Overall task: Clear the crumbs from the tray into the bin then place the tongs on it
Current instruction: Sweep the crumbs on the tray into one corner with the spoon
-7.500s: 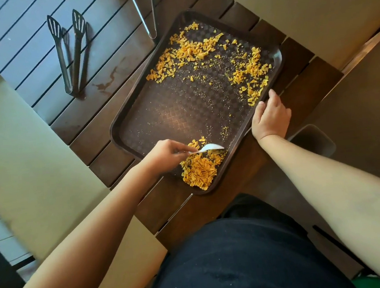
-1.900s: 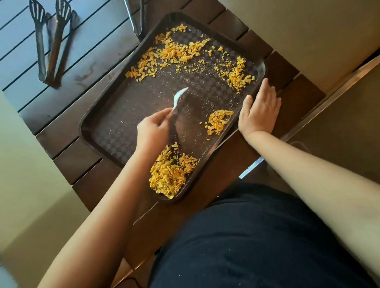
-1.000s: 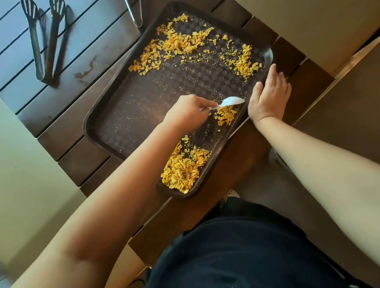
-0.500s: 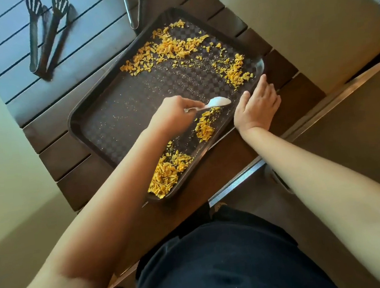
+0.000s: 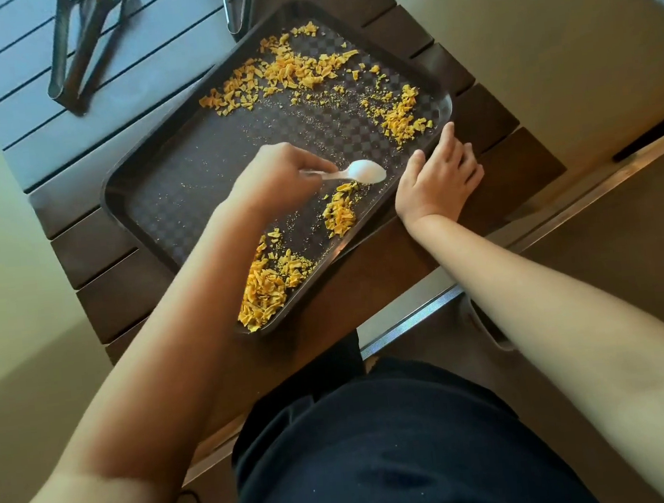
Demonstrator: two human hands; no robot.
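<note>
Spoon (image 5: pixel 359 173) position governs the coming stroke. It is grasped by its handle in the left hand (image 5: pixel 274 175), fingers curled around it, with the bowl pointing toward the right rim of the tray (image 5: pixel 113 183). The long axis of the spoon runs roughly across the tray, from the grip out toward the right hand (image 5: pixel 436 176).

A small heap of crumbs (image 5: pixel 340 210) lies just below the bowl, on the near side of it, close to the right rim. The main pile (image 5: pixel 265 294) is gathered in the near corner of the tray, further toward the body and partly hidden by the left forearm. From the bowl, the small heap therefore lies toward the person, and the main pile lies along the same line beyond it. A pull of the bowl toward the body is judged to carry the small heap into the main pile.

The right hand is laid flat and released, fingers straight, touching the right rim and the tabletop (image 5: pixel 385 270) beside it; it appears to steady the tray.

Two further bands of crumbs are left at the far end: one along the far edge (image 5: pixel 296 68), one near the far right corner (image 5: pixel 398 117). Both lie beyond the bowl, away from the body.

Tongs (image 5: pixel 76 57) lie on the tabletop, well apart from the tray at the far left; a second pair (image 5: pixel 236 13) is seen just beyond the far rim. No bin can be clearly identified.
</note>
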